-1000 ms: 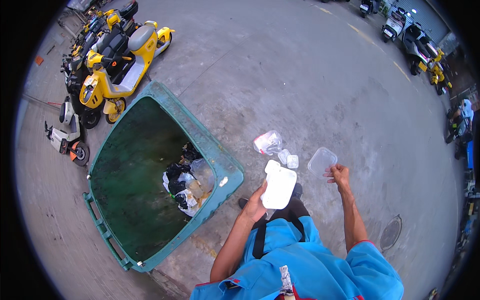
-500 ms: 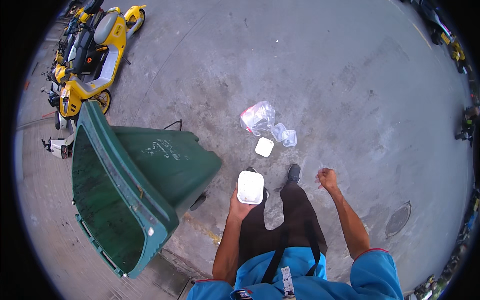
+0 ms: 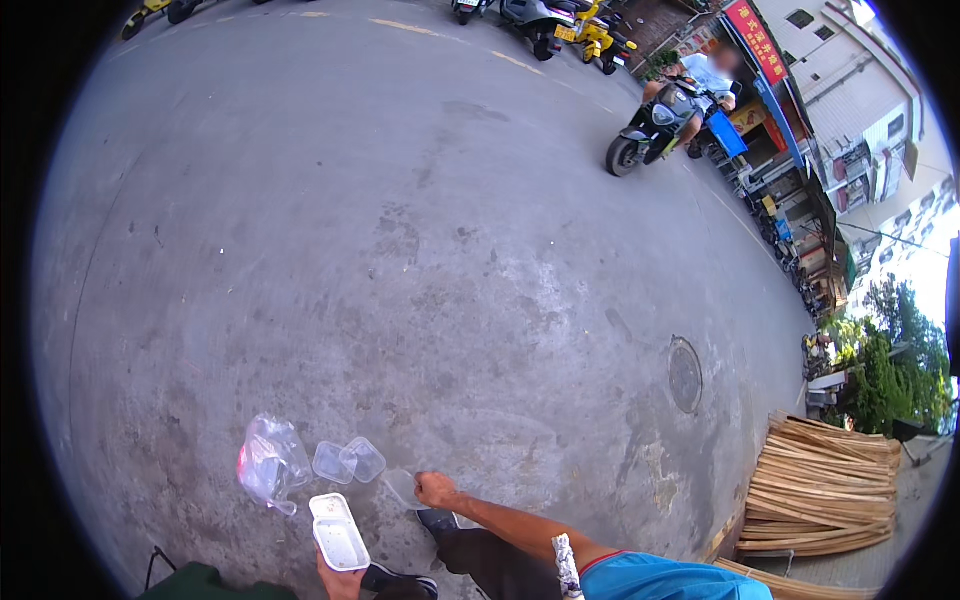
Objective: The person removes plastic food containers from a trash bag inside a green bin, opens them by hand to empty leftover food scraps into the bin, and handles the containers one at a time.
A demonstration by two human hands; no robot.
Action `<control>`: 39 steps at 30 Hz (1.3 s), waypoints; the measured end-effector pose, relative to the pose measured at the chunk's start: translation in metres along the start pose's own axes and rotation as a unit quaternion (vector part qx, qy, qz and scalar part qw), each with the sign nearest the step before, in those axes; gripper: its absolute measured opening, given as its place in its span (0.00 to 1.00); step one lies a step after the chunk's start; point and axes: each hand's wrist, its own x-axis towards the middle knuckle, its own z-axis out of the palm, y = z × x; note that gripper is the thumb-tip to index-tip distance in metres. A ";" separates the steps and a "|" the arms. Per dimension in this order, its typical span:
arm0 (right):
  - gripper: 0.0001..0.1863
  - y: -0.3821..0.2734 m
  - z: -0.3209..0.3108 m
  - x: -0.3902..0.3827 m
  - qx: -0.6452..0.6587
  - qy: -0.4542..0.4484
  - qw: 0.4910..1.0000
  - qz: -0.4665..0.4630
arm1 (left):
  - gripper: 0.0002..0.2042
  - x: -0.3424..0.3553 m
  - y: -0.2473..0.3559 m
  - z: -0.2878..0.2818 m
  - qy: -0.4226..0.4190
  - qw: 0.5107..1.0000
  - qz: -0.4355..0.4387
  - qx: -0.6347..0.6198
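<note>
My left hand [image 3: 336, 576] grips a white food container [image 3: 343, 545] near the bottom of the view. A smaller white square piece [image 3: 330, 506] shows just above it; whether they touch is unclear. My right hand [image 3: 435, 488] holds a clear plastic lid [image 3: 401, 486] low over the ground, its fingers curled at the edge. Two clear square plastic pieces [image 3: 350, 460] lie on the pavement between my hands, beside a crumpled clear plastic bag [image 3: 268, 461] with red on it. My shoes are below.
A green bin [image 3: 215, 585] shows at the lower left edge. A person on a motorbike [image 3: 660, 125] is at upper right on the lane. Parked scooters [image 3: 545, 30] line the top. Bundled wooden strips [image 3: 815, 480] lie at lower right, near a manhole cover [image 3: 685, 374].
The view has swung up and rightward, leaving only part of the bin in view and bringing the rider and wood strips in. Both hands still hold their items.
</note>
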 end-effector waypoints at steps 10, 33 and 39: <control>0.14 -0.016 0.018 0.053 0.000 -0.109 0.992 -0.061 | 0.27 -0.011 -0.020 -0.025 0.018 0.998 0.053 -0.016; 0.16 -0.075 0.138 0.059 0.268 -0.343 0.898 -0.066 | 0.30 0.042 0.009 -0.042 -0.027 0.996 -0.012 -0.079; 0.13 -0.088 0.151 0.089 0.220 -0.343 0.911 -0.068 | 0.34 0.067 0.011 -0.075 0.215 0.975 -0.061 -0.003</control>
